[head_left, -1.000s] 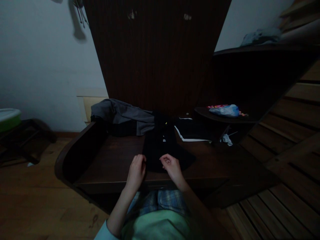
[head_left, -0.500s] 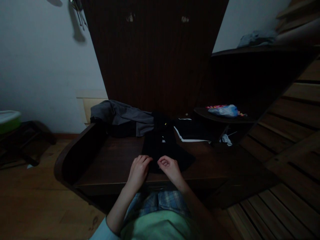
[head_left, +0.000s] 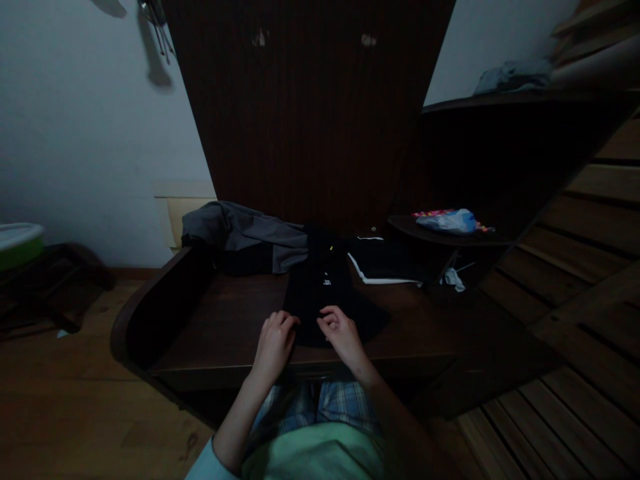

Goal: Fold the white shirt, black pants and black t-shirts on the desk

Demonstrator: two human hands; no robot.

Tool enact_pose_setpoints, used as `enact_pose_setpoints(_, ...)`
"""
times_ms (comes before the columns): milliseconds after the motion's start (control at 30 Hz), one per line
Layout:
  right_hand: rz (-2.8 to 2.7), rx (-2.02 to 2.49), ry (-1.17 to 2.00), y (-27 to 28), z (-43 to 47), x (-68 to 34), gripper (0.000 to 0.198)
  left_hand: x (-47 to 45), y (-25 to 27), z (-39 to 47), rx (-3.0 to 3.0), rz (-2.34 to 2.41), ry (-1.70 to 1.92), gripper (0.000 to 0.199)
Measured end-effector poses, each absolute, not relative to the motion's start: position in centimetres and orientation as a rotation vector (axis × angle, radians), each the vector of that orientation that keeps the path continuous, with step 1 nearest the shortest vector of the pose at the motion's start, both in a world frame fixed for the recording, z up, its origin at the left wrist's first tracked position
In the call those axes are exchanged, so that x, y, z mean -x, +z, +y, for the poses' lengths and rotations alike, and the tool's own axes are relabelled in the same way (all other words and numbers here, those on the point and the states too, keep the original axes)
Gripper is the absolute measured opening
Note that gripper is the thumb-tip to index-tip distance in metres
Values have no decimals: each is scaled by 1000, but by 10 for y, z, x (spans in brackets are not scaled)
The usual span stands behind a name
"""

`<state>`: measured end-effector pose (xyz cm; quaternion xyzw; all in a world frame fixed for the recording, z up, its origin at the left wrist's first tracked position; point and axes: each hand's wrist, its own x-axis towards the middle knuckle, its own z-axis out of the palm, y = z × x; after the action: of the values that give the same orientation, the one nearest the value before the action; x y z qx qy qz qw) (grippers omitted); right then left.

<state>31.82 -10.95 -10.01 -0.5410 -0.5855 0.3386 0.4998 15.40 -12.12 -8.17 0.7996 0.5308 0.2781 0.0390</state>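
A black garment (head_left: 327, 308) with a small white print lies spread on the dark wooden bench in front of me. At its near left edge is my left hand (head_left: 275, 339), fingers bent together on the dark cloth; the fingertips are partly hidden. Over the garment's near right part hovers or rests my right hand (head_left: 342, 333), its thumb and forefinger apart with nothing visible between them. Whether it touches the cloth I cannot tell.
A grey garment (head_left: 245, 230) is heaped at the bench's (head_left: 230, 313) back left. Folded black cloth with white edging (head_left: 393, 281) lies back right. A plastic package (head_left: 450, 221) sits on a small shelf. Slatted wood (head_left: 575, 267) stands right; a green-sided container (head_left: 20, 247) is far left.
My right thumb and forefinger have parted from a closed pinch. My left hand has shifted slightly left. The garment lies nearly the same.
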Motion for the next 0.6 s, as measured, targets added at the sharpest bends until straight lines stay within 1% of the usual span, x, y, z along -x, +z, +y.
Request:
enact_pose_setpoints(133,-1432,1302,803,-101,-109,-318,23,-154,-81,-123,-2443,1629,889,22)
enact_pose_setpoints(267,-1427,1290,781,-99,-109,-319,22,-154,-81,-124,-2462,1587,941,20)
enact_pose_setpoints(433,-1441,1300,743,-98,-109,-319,20,-155,-78,-125,-2444,1634,924,17)
enact_pose_setpoints(600,-1380,1293,887,-95,-109,-319,20,-154,-79,-125,-2423,1686,928,16)
